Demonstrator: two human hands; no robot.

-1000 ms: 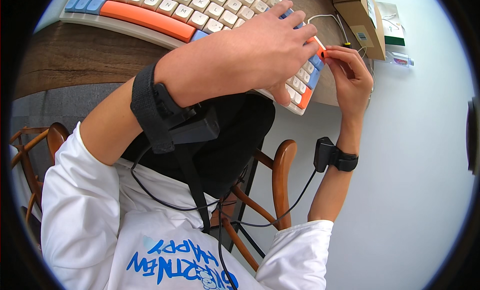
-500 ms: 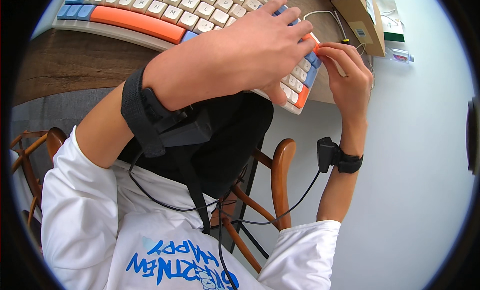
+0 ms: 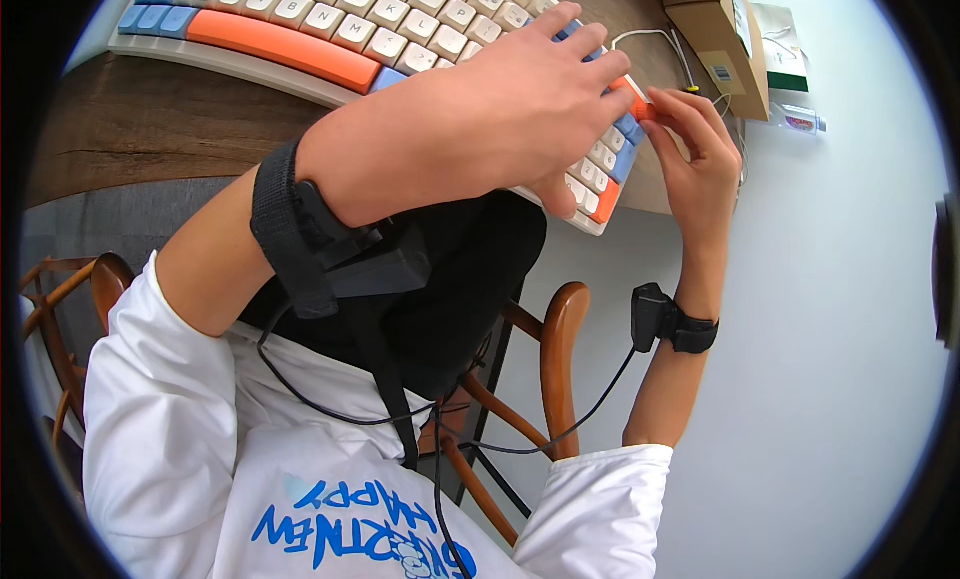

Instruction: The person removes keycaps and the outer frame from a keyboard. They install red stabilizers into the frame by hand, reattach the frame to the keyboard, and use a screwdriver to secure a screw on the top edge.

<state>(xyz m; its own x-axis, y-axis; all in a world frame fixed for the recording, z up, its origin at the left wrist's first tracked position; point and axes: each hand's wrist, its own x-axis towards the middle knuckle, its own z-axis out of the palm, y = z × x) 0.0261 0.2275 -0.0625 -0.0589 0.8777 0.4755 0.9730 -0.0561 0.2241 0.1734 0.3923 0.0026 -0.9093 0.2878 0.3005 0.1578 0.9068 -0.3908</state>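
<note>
A keyboard (image 3: 270, 47) with cream, blue and orange keycaps lies on the table, running toward the upper right. My left hand (image 3: 490, 124) reaches across its right part, palm down and fingers spread, with the thumb near the front edge. It covers many of the keys. At the keyboard's right end, my right hand (image 3: 690, 139) pinches a small orange piece (image 3: 642, 109) between thumb and index finger. Whether that piece is a keycap or a knob is too small to tell. Black straps with small devices sit on both wrists.
Beyond the keyboard's right end stand a cardboard box (image 3: 715, 39), a white cable (image 3: 650, 31) and a clear plastic bottle (image 3: 797, 119). The wooden tabletop (image 3: 130, 119) ends near my left forearm. A wooden chair (image 3: 565, 359) is below, and thin black cables hang across my shirt.
The keyboard and my left hand have shifted slightly right and nearer. My right hand has moved slightly left and down, and more of the orange piece shows at its fingertips.
</note>
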